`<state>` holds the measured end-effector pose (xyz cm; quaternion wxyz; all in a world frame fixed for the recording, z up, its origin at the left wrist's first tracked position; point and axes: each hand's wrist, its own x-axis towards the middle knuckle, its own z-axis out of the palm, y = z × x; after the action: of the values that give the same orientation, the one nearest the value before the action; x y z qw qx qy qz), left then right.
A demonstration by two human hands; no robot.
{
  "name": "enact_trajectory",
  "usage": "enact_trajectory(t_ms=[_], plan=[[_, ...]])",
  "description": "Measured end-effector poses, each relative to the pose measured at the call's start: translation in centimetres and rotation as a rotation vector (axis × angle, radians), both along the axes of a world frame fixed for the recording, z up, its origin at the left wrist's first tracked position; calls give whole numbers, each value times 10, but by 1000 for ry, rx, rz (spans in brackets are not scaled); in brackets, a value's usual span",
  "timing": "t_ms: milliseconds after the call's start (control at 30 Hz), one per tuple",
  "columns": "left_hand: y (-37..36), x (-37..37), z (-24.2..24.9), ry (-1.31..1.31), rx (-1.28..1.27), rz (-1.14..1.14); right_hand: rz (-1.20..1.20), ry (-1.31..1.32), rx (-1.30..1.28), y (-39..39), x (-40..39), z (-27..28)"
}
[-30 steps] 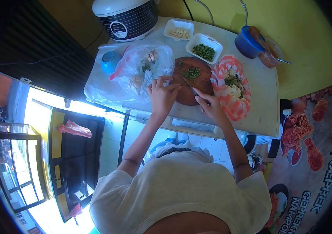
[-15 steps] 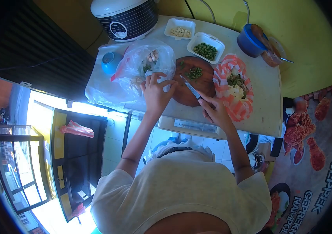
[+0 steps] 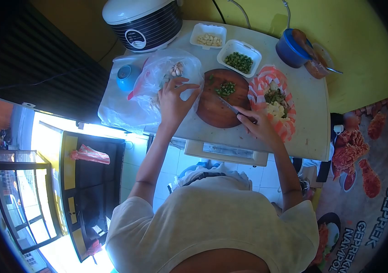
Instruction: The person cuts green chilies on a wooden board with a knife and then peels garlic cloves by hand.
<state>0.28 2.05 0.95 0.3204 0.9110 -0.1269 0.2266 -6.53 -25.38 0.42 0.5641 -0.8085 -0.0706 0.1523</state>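
Here I have my left hand (image 3: 172, 101) spread over the clear plastic bag (image 3: 166, 84) at about ten o'clock from the round wooden cutting board (image 3: 216, 107), fingers splayed and pressing on the plastic rather than clenched around anything; garlic bulbs (image 3: 176, 69) show through the bag just past my fingertips. My right hand (image 3: 261, 128) sits at the board's four o'clock edge with its grip clenched around the handle of a knife (image 3: 230, 107), the blade lying across the board and pointing toward ten o'clock. A small heap of chopped green pieces (image 3: 225, 88) rests on the far half of the board, at roughly twelve o'clock from the blade tip and apart from it. Just beside the board at three o'clock lies a red-and-white striped bag (image 3: 271, 98) holding pale and dark trimmings. Beyond the board at twelve to one o'clock stands a white tray of green pieces (image 3: 238, 61), and at eleven o'clock a second white tray of pale cloves (image 3: 208, 39). A rice cooker (image 3: 141, 22) stands at the far left corner of the tabletop (image 3: 310, 123), a blue bowl (image 3: 125, 76) sits beside the clear bag at nine o'clock, and a blue container (image 3: 289, 48) stands at the far right.
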Motion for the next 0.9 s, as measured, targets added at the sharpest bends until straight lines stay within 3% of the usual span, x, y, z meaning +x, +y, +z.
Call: enact_trajectory(t_ms=[300,500,733,900], plan=[[-28,33,5,-134,229,-74,-35,66,-11,-2,5,6],[-37,43,0,-88,391,-52,0,45,10,-8,-1,9],[-28,19,13,-157,243,-43,32,55,44,-9,-14,-3],[-32,-24,12,-137,151,-170,-38,57,25,-3,-1,3]])
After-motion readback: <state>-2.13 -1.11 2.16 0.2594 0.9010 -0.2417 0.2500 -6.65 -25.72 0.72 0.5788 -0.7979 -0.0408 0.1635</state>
